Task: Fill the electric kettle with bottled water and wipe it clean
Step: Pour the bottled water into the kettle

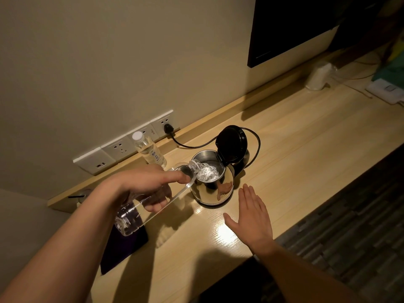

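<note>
Filling in progress: left hand point(150, 191), fingers clamped around the clear water bottle point(140, 212), tips its neck over the open mouth of the steel electric kettle point(211, 182), lid point(231, 144) hinged up, water seen splashing inside. Right hand point(251, 217) lies flat on the wooden desk point(306, 149) just beside the kettle, fingers straight and held together, holding nothing. Judged roughly mid-fill; a second capped bottle point(148, 149) stands by the wall sockets point(122, 147); wiping not yet begun, no cloth clearly identifiable.
</note>
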Demonstrator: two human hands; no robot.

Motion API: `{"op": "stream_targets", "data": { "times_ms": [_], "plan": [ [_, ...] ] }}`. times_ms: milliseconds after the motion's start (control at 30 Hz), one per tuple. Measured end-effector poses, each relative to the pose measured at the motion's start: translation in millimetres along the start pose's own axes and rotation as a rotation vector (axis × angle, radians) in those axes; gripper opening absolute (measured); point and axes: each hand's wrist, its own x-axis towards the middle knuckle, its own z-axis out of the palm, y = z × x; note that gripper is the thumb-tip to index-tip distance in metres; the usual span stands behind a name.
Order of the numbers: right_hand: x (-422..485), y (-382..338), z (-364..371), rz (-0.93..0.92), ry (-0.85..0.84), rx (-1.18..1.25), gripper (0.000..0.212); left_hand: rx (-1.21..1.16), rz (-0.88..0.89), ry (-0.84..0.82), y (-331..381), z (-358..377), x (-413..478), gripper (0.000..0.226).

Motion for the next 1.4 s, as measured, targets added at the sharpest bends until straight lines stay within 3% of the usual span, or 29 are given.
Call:
{"op": "stream_targets", "data": {
  "times_ms": [467, 633, 1167, 1400],
  "plan": [
    [0, 0, 2, 0.004, 0.011, 0.007, 0.1, 0.132, -0.133, 0.023, 14, -5, 5, 0.074],
    [1, 0, 3, 0.002, 0.007, 0.006, 0.1, 0.185, -0.174, 0.016, 21, -6, 6, 0.095],
    [2, 1, 5, 0.009, -0.005, 0.018, 0.102, 0.319, -0.295, 0.021, 63, -14, 10, 0.063],
    [2, 1, 5, 0.006, -0.01, 0.02, 0.102, 0.543, -0.387, 0.022, 79, -15, 17, 0.073]
  ]
}}
